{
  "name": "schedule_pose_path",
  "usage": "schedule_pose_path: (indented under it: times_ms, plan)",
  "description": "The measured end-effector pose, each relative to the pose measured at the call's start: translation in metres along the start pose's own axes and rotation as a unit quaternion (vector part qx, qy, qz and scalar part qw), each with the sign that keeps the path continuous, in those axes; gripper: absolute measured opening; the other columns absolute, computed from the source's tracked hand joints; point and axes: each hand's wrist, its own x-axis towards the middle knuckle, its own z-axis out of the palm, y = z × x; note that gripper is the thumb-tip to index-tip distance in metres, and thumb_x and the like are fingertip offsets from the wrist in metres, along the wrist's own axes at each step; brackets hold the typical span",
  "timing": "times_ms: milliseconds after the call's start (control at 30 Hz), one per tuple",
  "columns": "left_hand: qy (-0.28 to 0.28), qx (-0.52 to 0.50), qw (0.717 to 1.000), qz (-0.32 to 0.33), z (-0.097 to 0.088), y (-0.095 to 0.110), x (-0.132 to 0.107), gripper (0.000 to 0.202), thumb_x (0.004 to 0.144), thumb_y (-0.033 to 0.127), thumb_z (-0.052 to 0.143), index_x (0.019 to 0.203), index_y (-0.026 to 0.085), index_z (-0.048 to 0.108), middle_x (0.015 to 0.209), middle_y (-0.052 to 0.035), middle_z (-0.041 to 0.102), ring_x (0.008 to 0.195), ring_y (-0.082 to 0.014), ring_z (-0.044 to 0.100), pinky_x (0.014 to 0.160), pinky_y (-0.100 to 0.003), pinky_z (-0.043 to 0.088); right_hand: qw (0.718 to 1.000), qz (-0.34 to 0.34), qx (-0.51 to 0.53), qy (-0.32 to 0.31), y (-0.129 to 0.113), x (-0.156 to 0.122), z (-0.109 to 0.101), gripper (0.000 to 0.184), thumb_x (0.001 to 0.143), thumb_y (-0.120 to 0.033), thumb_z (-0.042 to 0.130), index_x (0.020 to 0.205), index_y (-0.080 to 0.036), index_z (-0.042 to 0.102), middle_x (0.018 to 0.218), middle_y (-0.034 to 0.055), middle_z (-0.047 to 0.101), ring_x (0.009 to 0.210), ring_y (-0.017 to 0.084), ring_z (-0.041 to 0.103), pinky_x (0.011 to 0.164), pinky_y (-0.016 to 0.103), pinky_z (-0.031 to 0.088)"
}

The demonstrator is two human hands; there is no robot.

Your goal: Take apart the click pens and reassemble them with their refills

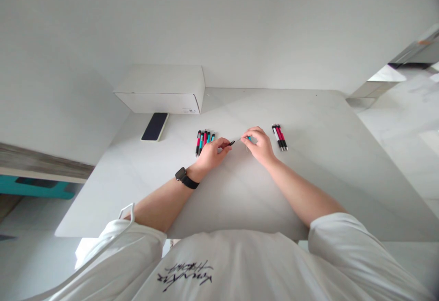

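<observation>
My left hand point(213, 153) is closed round a small black pen part point(232, 143), whose end points to the right. Facing it, my right hand point(258, 143) pinches a thin pale rod point(239, 139) between thumb and fingertips. The rod looks like a pen refill, though it is too small to be sure. A teal pen barrel point(249, 139) shows by the right fingers, partly hidden. Beside my left hand lies a group of several red, teal and black pens point(202, 142), some partly covered by it. Three more pens point(280, 137), one white and two red, lie right of my right hand.
A white box point(157, 102) stands at the table's back left against the wall. In front of it lies a phone point(155, 126), screen up. The white table point(240, 200) ends close to my body. A white cable point(132, 218) runs along my left sleeve.
</observation>
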Motion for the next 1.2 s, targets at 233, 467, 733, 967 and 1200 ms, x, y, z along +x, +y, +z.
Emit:
schedule_pose_path:
  times_ms: [233, 467, 733, 967, 1200]
  plan:
    - [-0.007, 0.014, 1.0, 0.022, 0.001, -0.002, 0.0, 0.024, 0.098, 0.042, 0.063, 0.112, 0.024, 0.071, 0.1, -0.0026, 0.078, 0.092, -0.02, 0.074, 0.083, -0.031, 0.055, 0.999, 0.006, 0.043, -0.011, -0.004, -0.002, 0.003, 0.008, 0.096, -0.033, 0.07, 0.094, -0.027, 0.074, 0.102, 0.0053, 0.071, 0.105, 0.024, 0.067, 0.1, 0.042, 0.053]
    - [-0.017, 0.025, 0.999, 0.039, -0.001, 0.001, 0.0, 0.023, 0.098, 0.041, 0.064, 0.111, 0.023, 0.071, 0.1, -0.0035, 0.079, 0.094, -0.0203, 0.074, 0.086, -0.033, 0.057, 0.999, -0.005, 0.038, -0.021, -0.008, -0.003, 0.003, 0.007, 0.096, -0.032, 0.071, 0.095, -0.028, 0.078, 0.101, 0.0047, 0.072, 0.105, 0.024, 0.067, 0.1, 0.042, 0.053]
    - [-0.008, 0.013, 0.999, 0.029, 0.001, -0.003, 0.0, 0.022, 0.1, 0.04, 0.062, 0.113, 0.024, 0.07, 0.1, -0.0026, 0.08, 0.092, -0.0194, 0.075, 0.084, -0.031, 0.056, 0.999, -0.009, -0.021, 0.023, 0.012, 0.008, -0.015, 0.02, 0.103, -0.033, 0.06, 0.108, -0.028, 0.079, 0.108, 0.0066, 0.072, 0.108, 0.024, 0.066, 0.101, 0.042, 0.051]
    - [-0.008, 0.017, 0.999, 0.03, 0.001, -0.002, 0.0, 0.021, 0.1, 0.04, 0.062, 0.113, 0.025, 0.07, 0.099, -0.0018, 0.08, 0.092, -0.0189, 0.075, 0.082, -0.03, 0.055, 0.977, 0.033, -0.199, -0.068, 0.03, 0.001, -0.017, 0.015, 0.097, -0.033, 0.067, 0.101, -0.028, 0.081, 0.118, 0.0083, 0.071, 0.113, 0.029, 0.061, 0.103, 0.047, 0.044]
    - [-0.011, 0.015, 1.0, 0.019, 0.001, 0.0, -0.001, 0.022, 0.1, 0.039, 0.061, 0.114, 0.024, 0.07, 0.099, -0.0036, 0.08, 0.092, -0.0198, 0.075, 0.082, -0.031, 0.056, 0.954, 0.027, -0.259, -0.148, 0.032, -0.002, -0.021, 0.014, 0.092, -0.031, 0.073, 0.103, -0.029, 0.08, 0.123, 0.0079, 0.068, 0.116, 0.031, 0.057, 0.103, 0.047, 0.04]
